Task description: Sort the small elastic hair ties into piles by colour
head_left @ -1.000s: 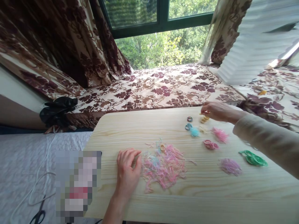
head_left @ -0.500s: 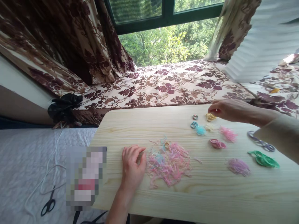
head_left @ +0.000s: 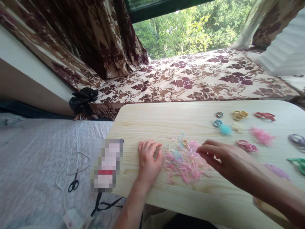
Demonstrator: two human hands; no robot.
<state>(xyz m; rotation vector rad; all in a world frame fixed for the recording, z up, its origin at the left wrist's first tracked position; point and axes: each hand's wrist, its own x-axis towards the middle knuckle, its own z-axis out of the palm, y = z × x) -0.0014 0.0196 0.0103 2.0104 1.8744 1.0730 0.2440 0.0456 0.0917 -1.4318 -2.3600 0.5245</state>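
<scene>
On the pale wooden table, a loose pile of thin pink, cream and blue bands (head_left: 186, 163) lies between my hands. A tan ring (head_left: 185, 142) rests at its back edge. My left hand (head_left: 150, 156) lies on the table just left of the pile, fingers loosely spread, holding nothing. My right hand (head_left: 214, 152) hovers over the pile's right side, thumb and fingertips apart with nothing visible between them. Sorted groups sit to the right: yellow bands (head_left: 240, 115), red bands (head_left: 265, 116), blue bands (head_left: 225, 129), pink bands (head_left: 262, 135) and pink rings (head_left: 247, 145).
Purple bands (head_left: 277, 171) are partly behind my right forearm. Green bands (head_left: 297, 164) lie at the far right. Black scissors (head_left: 73, 185) and a white cable (head_left: 69, 162) are on the quilt at the left. A floral ledge (head_left: 181, 82) runs behind the table (head_left: 166, 117).
My right hand has moved from the yellow bands back toward the loose pile, and the red bands now show. The view has shifted left, while my left hand stays beside the pile.
</scene>
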